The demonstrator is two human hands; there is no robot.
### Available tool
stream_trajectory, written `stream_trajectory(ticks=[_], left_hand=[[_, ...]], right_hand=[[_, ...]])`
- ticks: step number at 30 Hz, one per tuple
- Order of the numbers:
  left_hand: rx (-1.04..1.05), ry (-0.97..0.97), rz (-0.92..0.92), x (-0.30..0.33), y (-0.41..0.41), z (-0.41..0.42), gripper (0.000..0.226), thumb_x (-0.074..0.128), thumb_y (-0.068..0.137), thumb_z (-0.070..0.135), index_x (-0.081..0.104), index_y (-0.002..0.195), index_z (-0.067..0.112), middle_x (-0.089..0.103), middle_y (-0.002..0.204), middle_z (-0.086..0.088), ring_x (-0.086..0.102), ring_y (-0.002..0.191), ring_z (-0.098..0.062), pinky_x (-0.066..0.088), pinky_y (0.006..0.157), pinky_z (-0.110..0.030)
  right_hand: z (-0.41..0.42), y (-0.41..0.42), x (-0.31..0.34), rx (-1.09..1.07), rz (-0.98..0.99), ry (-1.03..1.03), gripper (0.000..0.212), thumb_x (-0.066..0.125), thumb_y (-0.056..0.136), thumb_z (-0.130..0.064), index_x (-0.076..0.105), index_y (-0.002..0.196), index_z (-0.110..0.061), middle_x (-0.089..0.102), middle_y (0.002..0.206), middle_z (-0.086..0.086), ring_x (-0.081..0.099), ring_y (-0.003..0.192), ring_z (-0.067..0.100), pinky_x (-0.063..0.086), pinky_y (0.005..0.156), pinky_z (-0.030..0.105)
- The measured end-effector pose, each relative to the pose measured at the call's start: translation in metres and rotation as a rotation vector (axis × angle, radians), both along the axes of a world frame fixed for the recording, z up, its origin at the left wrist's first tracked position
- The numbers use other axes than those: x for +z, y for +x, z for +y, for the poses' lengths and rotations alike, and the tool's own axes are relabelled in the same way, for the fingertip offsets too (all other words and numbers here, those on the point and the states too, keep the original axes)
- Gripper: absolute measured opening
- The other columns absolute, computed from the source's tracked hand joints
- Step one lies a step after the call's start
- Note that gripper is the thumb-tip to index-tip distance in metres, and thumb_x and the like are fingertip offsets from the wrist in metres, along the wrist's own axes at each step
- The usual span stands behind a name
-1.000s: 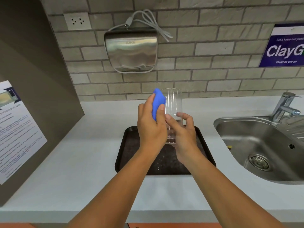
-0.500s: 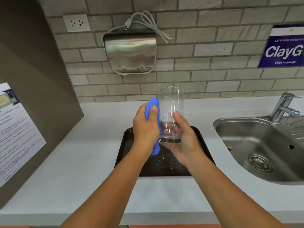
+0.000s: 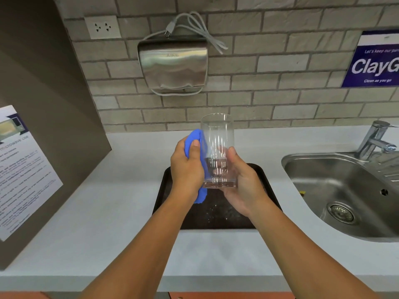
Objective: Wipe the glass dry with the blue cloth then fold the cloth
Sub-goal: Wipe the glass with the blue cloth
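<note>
Head view: a white countertop [image 3: 90, 214] carries a steel sink [image 3: 336, 190] at right, its basin holding only a drain strainer [image 3: 341, 213], and a dark tray [image 3: 218, 216] at centre, speckled with droplets. Above the tray, the right hand [image 3: 244, 186] grips the base of the upright, empty glass [image 3: 217, 145]. The left hand [image 3: 186, 169] closes its fingers around the bunched blue cloth [image 3: 194, 139], pressing it to the glass's left wall.
</note>
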State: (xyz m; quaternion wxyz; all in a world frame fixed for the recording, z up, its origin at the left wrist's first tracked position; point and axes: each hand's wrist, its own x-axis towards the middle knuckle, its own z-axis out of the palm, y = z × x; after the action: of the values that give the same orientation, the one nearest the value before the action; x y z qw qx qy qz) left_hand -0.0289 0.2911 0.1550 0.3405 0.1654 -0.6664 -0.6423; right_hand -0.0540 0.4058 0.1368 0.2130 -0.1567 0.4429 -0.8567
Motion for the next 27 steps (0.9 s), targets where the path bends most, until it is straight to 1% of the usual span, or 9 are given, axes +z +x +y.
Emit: stream_trajectory(ticks=[4, 6, 8, 12, 15, 19, 21, 24, 27], left_hand=[[0.062, -0.147, 0.05, 0.001, 0.002, -0.002, 0.034, 0.047, 0.101, 0.029, 0.055, 0.133, 0.021, 0.063, 0.121, 0.002, 0.06, 0.107, -0.013, 0.05, 0.094, -0.031], [0.069, -0.236, 0.095, 0.002, 0.006, 0.002, 0.036, 0.048, 0.101, 0.027, 0.053, 0.135, 0.02, 0.059, 0.12, 0.006, 0.057, 0.106, -0.002, 0.047, 0.096, -0.026], [0.078, -0.325, 0.161, 0.002, 0.01, 0.007, 0.038, 0.049, 0.1, 0.024, 0.05, 0.138, 0.02, 0.053, 0.111, 0.012, 0.053, 0.099, 0.012, 0.041, 0.088, -0.01], [0.063, -0.475, 0.28, 0.004, 0.014, 0.016, 0.042, 0.051, 0.098, 0.028, 0.05, 0.139, 0.024, 0.051, 0.103, 0.004, 0.054, 0.09, 0.005, 0.039, 0.078, -0.002], [-0.023, -0.294, 0.231, 0.009, 0.008, 0.012, 0.033, 0.051, 0.098, 0.031, 0.058, 0.13, 0.027, 0.063, 0.112, 0.011, 0.06, 0.102, 0.003, 0.046, 0.085, -0.01], [-0.268, 0.316, -0.124, 0.011, -0.003, 0.004, 0.025, 0.053, 0.099, 0.03, 0.067, 0.112, 0.014, 0.072, 0.104, -0.018, 0.069, 0.091, -0.035, 0.058, 0.084, -0.048], [-0.299, 0.363, -0.156, 0.01, -0.003, 0.007, 0.025, 0.053, 0.1, 0.029, 0.068, 0.112, 0.013, 0.071, 0.107, -0.023, 0.069, 0.092, -0.038, 0.057, 0.085, -0.053], [-0.192, 0.281, -0.046, 0.01, -0.001, 0.017, 0.021, 0.051, 0.1, 0.029, 0.067, 0.111, 0.02, 0.072, 0.11, -0.013, 0.068, 0.101, -0.032, 0.056, 0.09, -0.048], [-0.104, -0.103, 0.138, 0.008, 0.002, 0.025, 0.028, 0.05, 0.1, 0.032, 0.061, 0.125, 0.028, 0.067, 0.119, 0.005, 0.063, 0.108, -0.008, 0.052, 0.092, -0.024]], right_hand=[[-0.005, 0.003, 0.005, -0.131, 0.038, 0.123, 0.028, 0.059, 0.094, -0.041, 0.062, 0.115, -0.023, 0.072, 0.106, 0.018, 0.069, 0.091, 0.032, 0.057, 0.079, 0.043], [-0.009, 0.006, 0.005, -0.169, 0.089, 0.216, 0.044, 0.068, 0.083, -0.048, 0.059, 0.121, -0.026, 0.069, 0.118, 0.017, 0.069, 0.103, 0.035, 0.055, 0.091, 0.051], [-0.011, 0.008, 0.006, -0.211, 0.097, 0.257, 0.062, 0.076, 0.072, -0.049, 0.056, 0.126, -0.025, 0.069, 0.12, 0.014, 0.069, 0.106, 0.031, 0.054, 0.094, 0.052], [-0.005, 0.008, 0.011, -0.121, 0.025, 0.097, 0.05, 0.077, 0.077, -0.034, 0.063, 0.119, -0.012, 0.068, 0.101, 0.021, 0.069, 0.082, 0.029, 0.056, 0.063, 0.038], [0.001, 0.005, 0.011, -0.033, -0.02, 0.027, 0.035, 0.076, 0.073, -0.034, 0.069, 0.104, -0.018, 0.058, 0.091, 0.015, 0.064, 0.071, 0.027, 0.056, 0.061, 0.038], [0.008, 0.003, 0.003, 0.039, 0.054, 0.014, 0.036, 0.074, 0.071, -0.038, 0.076, 0.102, -0.02, 0.07, 0.082, 0.006, 0.069, 0.072, 0.022, 0.057, 0.068, 0.038], [0.011, 0.002, 0.001, 0.068, 0.056, 0.002, 0.038, 0.074, 0.072, -0.04, 0.076, 0.104, -0.019, 0.073, 0.084, 0.004, 0.071, 0.076, 0.022, 0.057, 0.069, 0.037], [0.015, -0.003, -0.003, 0.064, -0.01, 0.014, 0.034, 0.076, 0.07, -0.042, 0.077, 0.097, -0.021, 0.072, 0.084, 0.005, 0.071, 0.074, 0.024, 0.057, 0.065, 0.038], [0.018, -0.007, -0.005, 0.041, -0.048, 0.015, 0.031, 0.076, 0.07, -0.041, 0.071, 0.091, -0.018, 0.068, 0.079, 0.007, 0.068, 0.07, 0.027, 0.056, 0.064, 0.038]])
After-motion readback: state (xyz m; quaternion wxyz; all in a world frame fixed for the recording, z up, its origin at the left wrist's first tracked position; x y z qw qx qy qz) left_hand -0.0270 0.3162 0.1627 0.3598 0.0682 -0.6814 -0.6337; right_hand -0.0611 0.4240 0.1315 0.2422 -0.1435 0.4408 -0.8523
